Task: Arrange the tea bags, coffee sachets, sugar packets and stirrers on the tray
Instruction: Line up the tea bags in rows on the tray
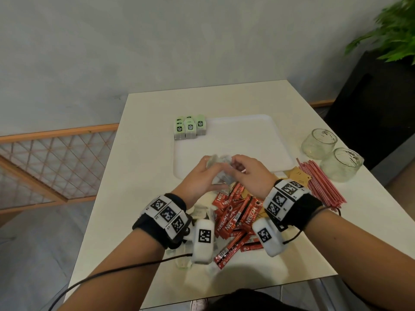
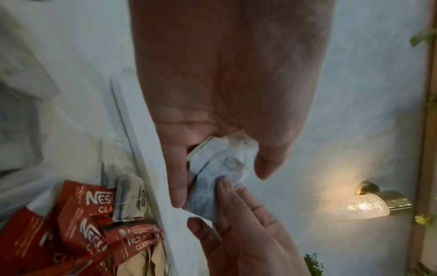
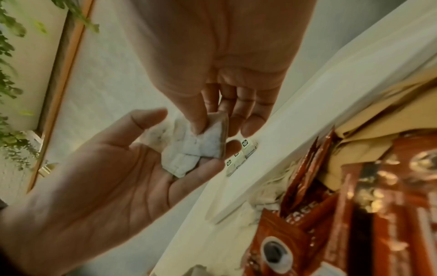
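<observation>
My left hand [image 1: 210, 163] cradles a small bunch of white tea bags [image 1: 219, 161] above the near edge of the white tray [image 1: 247, 135]. My right hand [image 1: 233, 163] pinches one of those tea bags [image 3: 214, 128] between thumb and fingers. Green-tagged tea bags [image 1: 189, 129] stand in a group on the tray's far left corner. Red coffee sachets [image 1: 235, 216] lie heaped on the table under my wrists, with loose tea bags [image 1: 199, 211] beside them. Brown sugar packets [image 1: 296, 176] and red-striped stirrers [image 1: 321, 185] lie to the right.
Two glass jars [image 1: 318, 143] [image 1: 341, 164] stand on the table right of the tray. A plant [image 1: 393, 34] on a dark stand is at the far right. A wooden lattice rail [image 1: 56, 158] runs left of the table.
</observation>
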